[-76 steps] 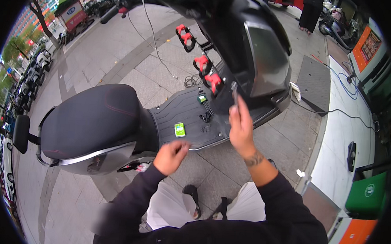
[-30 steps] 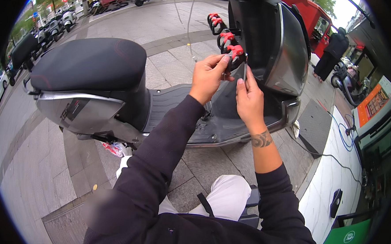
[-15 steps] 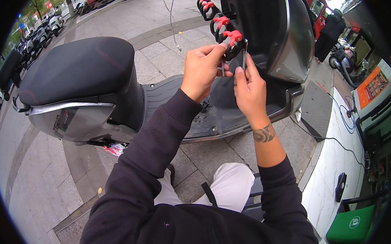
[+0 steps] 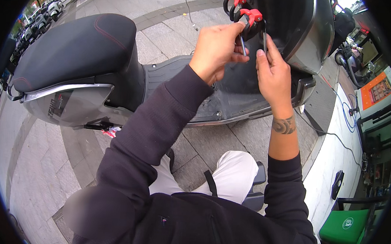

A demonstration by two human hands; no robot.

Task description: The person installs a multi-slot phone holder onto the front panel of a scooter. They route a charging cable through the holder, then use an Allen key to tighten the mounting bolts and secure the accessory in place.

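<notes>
At the front of a grey and black electric scooter [image 4: 232,104], a black holder with red clips [image 4: 252,15] stands by the front panel. My left hand [image 4: 218,46] is closed beside the nearest clip, and a thin metal rod [image 4: 243,46] shows at its fingers. Upright along the fingers of my right hand [image 4: 274,75] stands a slim metal tool [image 4: 265,38]; its upper end meets the holder. My right thumb and fingers pinch its lower part. The tool's exact kind cannot be made out, and my left fingertips are partly hidden.
The scooter's black seat [image 4: 81,56] lies to the left. A cable [image 4: 336,139] runs along the paving at right. A green box [image 4: 344,227] stands lower right, near a white marble ledge [image 4: 320,181]. Parked scooters [image 4: 44,17] line the far left; a person [image 4: 343,23] is far right.
Both hands, the holder and the tools now appear higher and further right in view, as does the scooter's front. Both hands keep their grip.
</notes>
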